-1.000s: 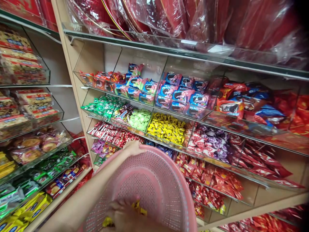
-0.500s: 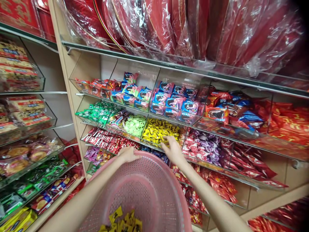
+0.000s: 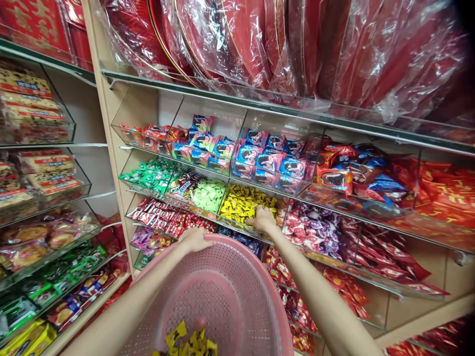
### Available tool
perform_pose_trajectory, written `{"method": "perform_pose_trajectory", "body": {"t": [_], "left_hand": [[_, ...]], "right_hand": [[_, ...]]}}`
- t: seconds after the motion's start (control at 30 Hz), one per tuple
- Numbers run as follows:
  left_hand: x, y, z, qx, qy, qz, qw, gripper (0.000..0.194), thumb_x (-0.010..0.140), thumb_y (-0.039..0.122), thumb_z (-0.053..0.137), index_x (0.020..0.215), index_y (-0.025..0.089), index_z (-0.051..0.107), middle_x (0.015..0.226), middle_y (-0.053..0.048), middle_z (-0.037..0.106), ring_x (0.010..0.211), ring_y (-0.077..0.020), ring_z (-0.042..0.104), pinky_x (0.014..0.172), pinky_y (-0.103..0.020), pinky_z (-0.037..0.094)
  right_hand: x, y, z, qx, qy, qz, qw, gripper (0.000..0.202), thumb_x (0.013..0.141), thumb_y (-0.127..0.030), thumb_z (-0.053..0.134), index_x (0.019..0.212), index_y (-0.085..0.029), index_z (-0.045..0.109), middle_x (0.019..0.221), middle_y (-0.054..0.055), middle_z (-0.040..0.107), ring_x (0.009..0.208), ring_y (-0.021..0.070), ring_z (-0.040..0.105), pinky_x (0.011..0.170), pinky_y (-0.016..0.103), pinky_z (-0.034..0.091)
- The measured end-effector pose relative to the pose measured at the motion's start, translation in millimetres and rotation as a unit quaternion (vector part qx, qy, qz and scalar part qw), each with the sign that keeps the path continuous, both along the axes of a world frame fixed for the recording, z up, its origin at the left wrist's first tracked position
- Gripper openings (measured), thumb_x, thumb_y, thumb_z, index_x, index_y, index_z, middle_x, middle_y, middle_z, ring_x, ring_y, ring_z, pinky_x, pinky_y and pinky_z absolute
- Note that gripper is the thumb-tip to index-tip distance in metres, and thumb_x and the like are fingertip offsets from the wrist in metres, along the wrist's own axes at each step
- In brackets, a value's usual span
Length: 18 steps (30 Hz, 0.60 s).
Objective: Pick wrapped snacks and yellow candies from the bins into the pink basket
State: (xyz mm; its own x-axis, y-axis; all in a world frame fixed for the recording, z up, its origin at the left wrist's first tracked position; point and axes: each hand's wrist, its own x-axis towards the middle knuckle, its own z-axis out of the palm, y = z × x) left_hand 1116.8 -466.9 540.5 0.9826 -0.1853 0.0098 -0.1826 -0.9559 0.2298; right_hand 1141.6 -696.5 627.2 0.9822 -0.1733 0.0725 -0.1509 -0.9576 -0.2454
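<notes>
A pink perforated plastic basket point(image 3: 230, 277) is tilted towards the shelves, with several yellow wrapped candies point(image 3: 193, 342) at its bottom. My left hand point(image 3: 195, 240) grips the basket's far rim, fingers wrapped over it. My right hand point(image 3: 262, 218) reaches into the clear compartment of yellow candies point(image 3: 241, 202), at its right front part. Its fingers are bent down into the candies, and the fingertips are partly hidden, so what they hold cannot be made out.
Clear shelf dividers and front panels surround the compartment. Light green candies point(image 3: 210, 194) lie to its left, purple and pink ones point(image 3: 315, 225) to its right. Blue snack packs point(image 3: 270, 157) sit above. A glass shelf edge point(image 3: 260, 101) carries red plastic-wrapped items. Packaged biscuits stand at far left.
My right hand has lowered onto the yellow candies, and its fingers have bent from spread to curled. My left hand still holds the rim. The view has shifted slightly.
</notes>
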Motion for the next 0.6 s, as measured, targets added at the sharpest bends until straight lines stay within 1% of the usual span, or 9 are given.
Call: {"method": "perform_pose_trajectory", "body": {"t": [0.17,0.27,0.37,0.5,0.6], "left_hand": [[2,-1,-3.6,-0.001,-0.001,0.007,1.000,0.060,0.066,0.074,0.042,0.085,0.021,0.064,0.098,-0.012,0.068,0.089,-0.0297,0.063,0.070,-0.034,0.049],[3,-2,-6.3,0.001,-0.003,0.007,1.000,0.060,0.066,0.074,0.043,0.085,0.021,0.064,0.097,-0.012,0.069,0.088,-0.0298,0.064,0.070,-0.035,0.049],[3,0,-7.5,0.000,-0.004,0.005,1.000,0.061,0.065,0.074,0.043,0.086,0.021,0.064,0.097,-0.011,0.069,0.088,-0.0300,0.064,0.069,-0.035,0.049],[1,1,-6.6,-0.003,-0.006,0.005,1.000,0.061,0.065,0.074,0.043,0.087,0.021,0.064,0.097,-0.012,0.069,0.087,-0.0305,0.064,0.069,-0.036,0.049],[-1,1,-4.3,-0.003,-0.009,0.003,1.000,0.060,0.066,0.074,0.042,0.086,0.021,0.064,0.096,-0.012,0.069,0.087,-0.0303,0.064,0.070,-0.037,0.049]], "right_hand": [[2,3,-1.6,0.004,0.014,-0.002,1.000,0.075,0.063,-0.052,0.067,0.121,-0.013,0.042,0.124,0.020,0.043,0.116,0.0354,0.042,0.085,0.042,0.041],[5,1,-4.1,0.007,0.006,0.005,1.000,0.070,0.065,-0.050,0.066,0.121,-0.014,0.043,0.124,0.020,0.044,0.115,0.0351,0.043,0.084,0.041,0.041],[9,-6,-7.0,0.011,-0.012,0.022,1.000,0.062,0.069,-0.044,0.065,0.120,-0.015,0.047,0.122,0.019,0.048,0.112,0.0318,0.048,0.083,0.037,0.041],[16,-18,-7.0,0.026,-0.041,0.043,0.998,0.050,0.073,-0.031,0.062,0.118,-0.012,0.050,0.114,0.017,0.056,0.105,0.0252,0.054,0.083,0.030,0.041],[20,-24,-4.2,0.041,-0.070,0.047,0.996,0.046,0.075,-0.024,0.059,0.118,-0.011,0.051,0.112,0.016,0.060,0.106,0.0240,0.055,0.084,0.028,0.040]]}}
